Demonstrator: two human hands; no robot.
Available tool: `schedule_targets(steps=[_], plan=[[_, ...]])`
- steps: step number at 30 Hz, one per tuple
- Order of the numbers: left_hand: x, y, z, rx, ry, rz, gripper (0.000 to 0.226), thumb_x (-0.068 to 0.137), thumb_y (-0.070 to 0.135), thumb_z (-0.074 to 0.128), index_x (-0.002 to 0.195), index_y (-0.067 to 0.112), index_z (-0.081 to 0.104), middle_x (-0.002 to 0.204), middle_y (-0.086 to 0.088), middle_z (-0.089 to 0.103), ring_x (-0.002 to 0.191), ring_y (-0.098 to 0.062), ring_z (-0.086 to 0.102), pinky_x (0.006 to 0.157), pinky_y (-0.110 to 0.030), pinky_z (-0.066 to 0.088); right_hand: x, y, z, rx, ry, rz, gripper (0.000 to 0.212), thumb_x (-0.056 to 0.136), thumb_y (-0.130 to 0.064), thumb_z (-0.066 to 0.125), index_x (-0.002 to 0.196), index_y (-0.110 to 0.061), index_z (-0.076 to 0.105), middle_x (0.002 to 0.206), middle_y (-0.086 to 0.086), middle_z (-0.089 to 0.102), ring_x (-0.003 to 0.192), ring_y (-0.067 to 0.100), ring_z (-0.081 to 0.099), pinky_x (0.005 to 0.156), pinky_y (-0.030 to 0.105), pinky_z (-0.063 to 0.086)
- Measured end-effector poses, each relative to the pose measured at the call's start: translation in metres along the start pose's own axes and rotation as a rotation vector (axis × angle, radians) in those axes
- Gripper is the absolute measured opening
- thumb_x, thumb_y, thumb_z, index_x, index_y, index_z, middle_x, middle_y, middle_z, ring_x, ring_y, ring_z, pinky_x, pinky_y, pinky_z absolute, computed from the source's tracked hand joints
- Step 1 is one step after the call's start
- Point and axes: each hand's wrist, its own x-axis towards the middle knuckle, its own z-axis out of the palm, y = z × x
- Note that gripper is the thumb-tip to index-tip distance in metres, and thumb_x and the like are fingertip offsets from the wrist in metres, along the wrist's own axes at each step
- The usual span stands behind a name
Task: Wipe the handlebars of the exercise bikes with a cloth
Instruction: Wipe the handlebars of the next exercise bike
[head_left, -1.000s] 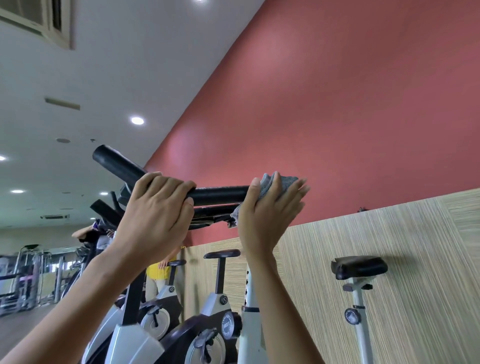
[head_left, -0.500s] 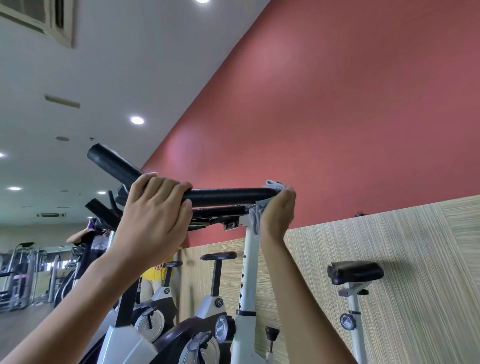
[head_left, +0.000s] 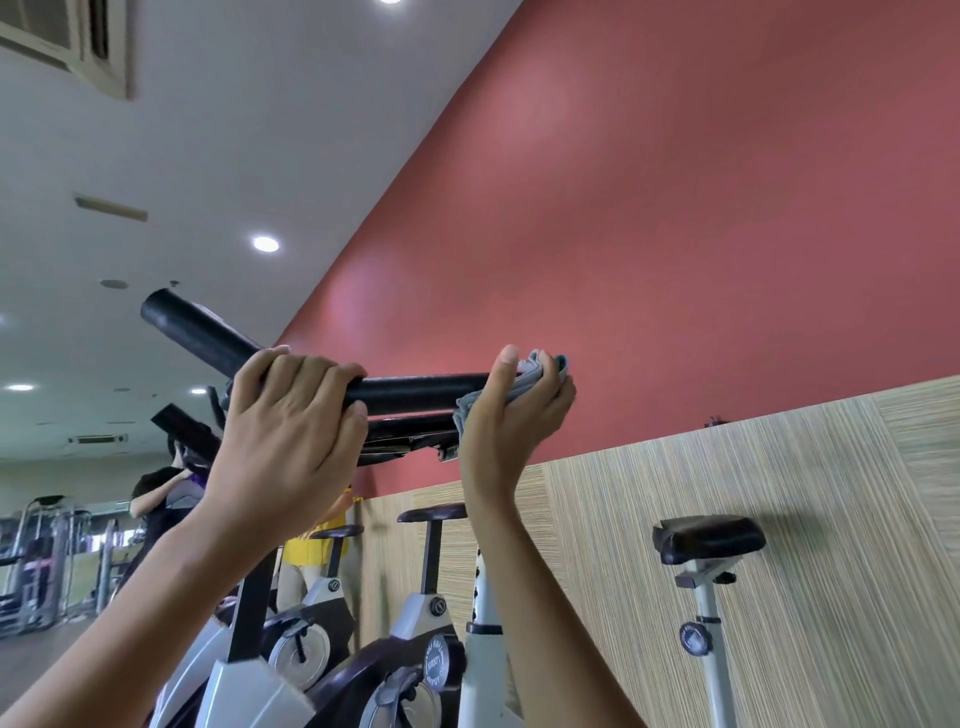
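Observation:
A black padded handlebar (head_left: 421, 392) of an exercise bike runs across the middle of the view, bending up to the left. My left hand (head_left: 283, 441) grips the bar near its bend. My right hand (head_left: 511, 415) is wrapped around the bar's right end with a grey cloth (head_left: 530, 376) pressed between fingers and bar. The bar's right tip is hidden under the cloth and my hand.
The bike's white frame and post (head_left: 483, 597) stand below my arms. More bikes (head_left: 415, 597) line the striped wood-panel wall (head_left: 779, 467), with a black saddle (head_left: 709, 538) at the right. People (head_left: 161, 499) stand at the far left near other machines.
My right hand slid along the bar's right end, from draped over it, to pinched below it, to cupping the tip with the cloth. My left hand kept its grip.

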Motion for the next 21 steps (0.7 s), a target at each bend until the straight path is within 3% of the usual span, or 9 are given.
schedule_targets(steps=[3,5,7,9,12,15,18,21], plan=[[0.000,0.000,0.000,-0.006,-0.036,-0.018,0.042,0.095,0.028,0.032,0.108,0.004,0.063,0.090,-0.007,0.061,0.088,-0.031,0.054,0.100,-0.044,0.031,0.010,0.013,-0.010,0.064,0.002,-0.133,0.038,0.094,-0.053,0.039,0.120,-0.028,0.052,0.133,-0.006,0.049,0.131,0.016,0.041,0.106,0.052,0.040],[0.002,0.001,-0.001,-0.001,-0.034,-0.017,0.042,0.094,0.028,0.032,0.108,0.003,0.063,0.090,-0.008,0.061,0.088,-0.032,0.054,0.099,-0.044,0.031,0.021,0.024,-0.017,0.149,-0.017,-0.134,0.030,0.096,-0.047,0.039,0.112,-0.028,0.057,0.121,-0.004,0.060,0.117,0.020,0.056,0.096,0.054,0.047],[0.001,0.003,0.000,-0.001,-0.035,-0.019,0.040,0.093,0.028,0.033,0.107,0.003,0.063,0.089,-0.008,0.060,0.088,-0.032,0.053,0.098,-0.043,0.030,0.029,0.033,-0.021,0.227,-0.047,-0.097,0.035,0.096,-0.042,0.036,0.102,-0.019,0.061,0.105,0.002,0.068,0.102,0.025,0.064,0.086,0.056,0.051],[0.001,0.003,0.002,-0.007,-0.035,-0.024,0.039,0.093,0.027,0.035,0.107,0.005,0.063,0.089,-0.006,0.059,0.089,-0.030,0.052,0.098,-0.042,0.029,0.031,0.031,-0.021,0.216,-0.037,-0.163,0.036,0.097,-0.038,0.035,0.098,-0.012,0.060,0.099,0.004,0.068,0.101,0.025,0.064,0.084,0.055,0.050],[0.001,0.005,0.005,-0.008,-0.023,-0.035,0.039,0.092,0.029,0.034,0.106,0.006,0.062,0.089,-0.005,0.058,0.089,-0.029,0.051,0.096,-0.043,0.028,0.030,0.039,-0.020,0.150,-0.082,-0.375,0.035,0.098,-0.033,0.038,0.105,-0.005,0.058,0.107,0.006,0.065,0.113,0.025,0.058,0.092,0.052,0.046],[0.002,0.009,0.008,-0.006,-0.006,-0.064,0.039,0.090,0.029,0.034,0.106,0.007,0.062,0.088,-0.005,0.058,0.088,-0.030,0.050,0.097,-0.045,0.028,0.041,0.060,-0.020,0.188,-0.145,-0.507,0.041,0.099,-0.045,0.038,0.117,-0.011,0.053,0.117,0.011,0.061,0.110,0.033,0.058,0.092,0.054,0.046],[0.003,0.011,0.010,0.027,-0.002,-0.080,0.040,0.091,0.030,0.032,0.104,0.008,0.063,0.086,-0.005,0.058,0.087,-0.030,0.050,0.095,-0.046,0.029,0.053,0.068,-0.018,0.312,-0.131,-0.393,0.051,0.095,-0.059,0.040,0.108,-0.012,0.058,0.106,0.010,0.067,0.099,0.031,0.065,0.083,0.053,0.051],[0.009,0.014,0.009,0.057,-0.030,-0.119,0.040,0.093,0.033,0.029,0.102,0.012,0.063,0.086,-0.003,0.060,0.087,-0.030,0.053,0.093,-0.044,0.028,0.056,0.068,-0.016,0.406,-0.144,-0.276,0.074,0.090,-0.071,0.041,0.096,0.001,0.060,0.096,0.008,0.070,0.089,0.015,0.067,0.077,0.031,0.053]])
